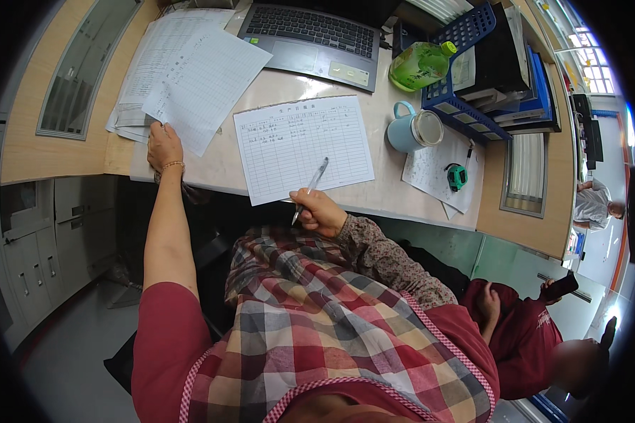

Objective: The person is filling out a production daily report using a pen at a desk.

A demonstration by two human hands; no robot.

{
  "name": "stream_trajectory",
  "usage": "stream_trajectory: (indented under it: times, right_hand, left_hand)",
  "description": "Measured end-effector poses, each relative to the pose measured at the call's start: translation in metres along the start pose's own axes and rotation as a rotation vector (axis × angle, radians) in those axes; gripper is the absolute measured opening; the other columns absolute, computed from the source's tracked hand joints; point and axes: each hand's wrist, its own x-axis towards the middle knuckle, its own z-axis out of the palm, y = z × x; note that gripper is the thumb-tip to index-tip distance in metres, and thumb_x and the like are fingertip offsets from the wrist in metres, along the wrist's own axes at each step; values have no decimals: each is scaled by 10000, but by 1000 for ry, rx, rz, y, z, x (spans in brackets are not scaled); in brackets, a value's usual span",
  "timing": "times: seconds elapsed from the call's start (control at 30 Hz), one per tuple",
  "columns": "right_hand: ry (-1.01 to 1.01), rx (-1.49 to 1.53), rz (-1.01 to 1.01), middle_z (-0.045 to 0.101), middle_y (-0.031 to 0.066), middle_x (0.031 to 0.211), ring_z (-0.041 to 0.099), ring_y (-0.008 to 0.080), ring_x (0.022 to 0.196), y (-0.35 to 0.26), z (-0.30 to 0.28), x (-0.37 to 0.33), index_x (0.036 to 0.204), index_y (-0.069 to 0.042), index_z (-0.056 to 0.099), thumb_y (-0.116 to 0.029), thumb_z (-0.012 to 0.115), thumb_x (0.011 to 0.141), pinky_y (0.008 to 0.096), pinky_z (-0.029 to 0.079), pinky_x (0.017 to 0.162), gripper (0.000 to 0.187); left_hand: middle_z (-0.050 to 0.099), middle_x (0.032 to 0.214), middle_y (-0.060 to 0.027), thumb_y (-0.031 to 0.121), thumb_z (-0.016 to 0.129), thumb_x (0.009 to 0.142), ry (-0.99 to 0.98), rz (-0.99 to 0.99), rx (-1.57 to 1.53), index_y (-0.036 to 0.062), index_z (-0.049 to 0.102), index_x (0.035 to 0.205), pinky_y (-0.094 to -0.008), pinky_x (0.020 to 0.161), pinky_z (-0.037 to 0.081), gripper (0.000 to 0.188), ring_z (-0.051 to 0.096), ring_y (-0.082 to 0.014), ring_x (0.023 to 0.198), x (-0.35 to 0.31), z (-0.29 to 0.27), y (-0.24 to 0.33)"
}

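On the ruled form (302,146), only top rows look filled; a pen (310,189) is pinched by right hand (321,211) fingers at its near edge, while left hand (164,146) fingers press loose sheets (190,77) to its left.

Light-coloured desk (296,88) carries everything. On it: ruled form sheet (302,146) at the front edge, stack of printed papers (183,74) at left, grey laptop (310,39) at the back. To the right: light-blue mug (410,129), green bottle (420,65), blue file rack (473,70), green tape measure (457,176) on a loose sheet (434,166).
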Motion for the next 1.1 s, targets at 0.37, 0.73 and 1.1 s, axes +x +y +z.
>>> stream_trajectory:
  times: [0.37,0.73,1.1]
  right_hand:
    - [222,157,-140,445,-4,562,379,82,459,-34,-15,21,778,-117,420,-239,559,871,227,314,408,207]
    - [212,141,-180,444,-6,580,385,81,467,-39,-45,12,793,-119,417,-234,569,864,215,324,414,204]
    - [350,-144,-274,453,-18,545,401,69,444,-53,-65,21,769,-116,449,-264,584,852,212,336,384,218]
  left_hand:
    - [622,978,-129,308,482,865,-138,-106,-156,89,492,1033,-440,716,458,276,586,-349,875,9,-5,-1]
    - [578,801,-114,137,565,841,291,-172,-872,-65,503,919,-289,588,444,226,531,-154,667,5,-55,-61]
    - [552,896,-95,173,530,894,413,-341,-1164,-27,470,913,-274,685,457,210,522,-140,789,-59,-175,-95]
